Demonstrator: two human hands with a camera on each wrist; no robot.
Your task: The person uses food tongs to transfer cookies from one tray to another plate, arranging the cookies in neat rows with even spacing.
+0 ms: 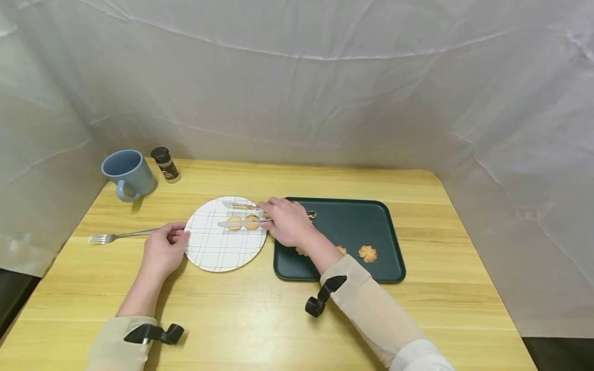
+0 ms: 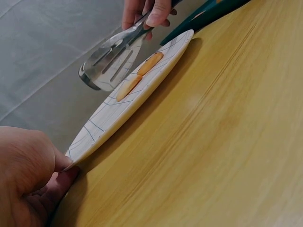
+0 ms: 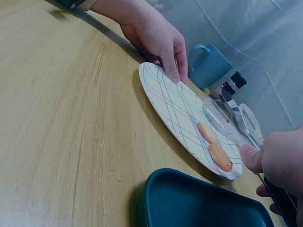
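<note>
A white plate (image 1: 209, 252) with blue check lines carries two round cookies (image 3: 220, 157) side by side toward its right. My left hand (image 1: 166, 247) pinches the plate's left rim between thumb and fingers. In my right hand (image 1: 290, 222) are metal serving tongs (image 2: 111, 61), gripped by the handles. The tongs' slotted ends hang over the plate, spread apart, with no cookie between them. In the head view one tong arm partly covers the cookies. Right of the plate lies a dark green tray (image 1: 343, 216) with several ridged cookies (image 1: 368, 253), some partly hidden by my right arm.
A fork (image 1: 104, 238) lies left of the plate, its handle end behind my left hand. At the back left stand a blue mug (image 1: 130, 175) and a black-capped spice jar (image 1: 166, 165). Grey cloth (image 1: 297, 103) hangs behind the wooden table (image 1: 241, 319).
</note>
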